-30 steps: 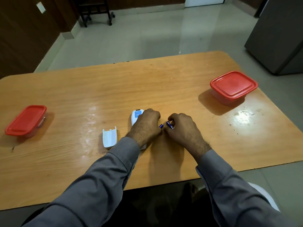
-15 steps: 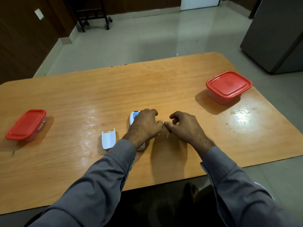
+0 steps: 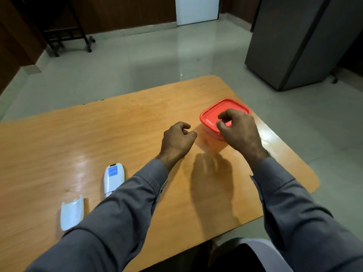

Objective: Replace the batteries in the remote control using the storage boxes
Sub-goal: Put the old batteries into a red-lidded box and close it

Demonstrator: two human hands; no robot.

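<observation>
The white remote lies back-up on the wooden table, partly under my left sleeve. Its loose white battery cover lies to its lower left. A red-lidded storage box stands near the table's right edge. My right hand hovers over the near side of its lid, with thumb and fingers curved and apart and nothing in them. Just left of the box, my left hand is curled into a loose fist. What is inside the fist is hidden. No battery is visible.
A grey cabinet stands on the floor beyond the table's right corner. At the far left is a dark wheeled stand. The table's right edge runs just past the box.
Both hands left the remote and moved right to the red-lidded box. The view swung right, so the left box is out of frame. The blue batteries seen at my fingertips no longer show.
</observation>
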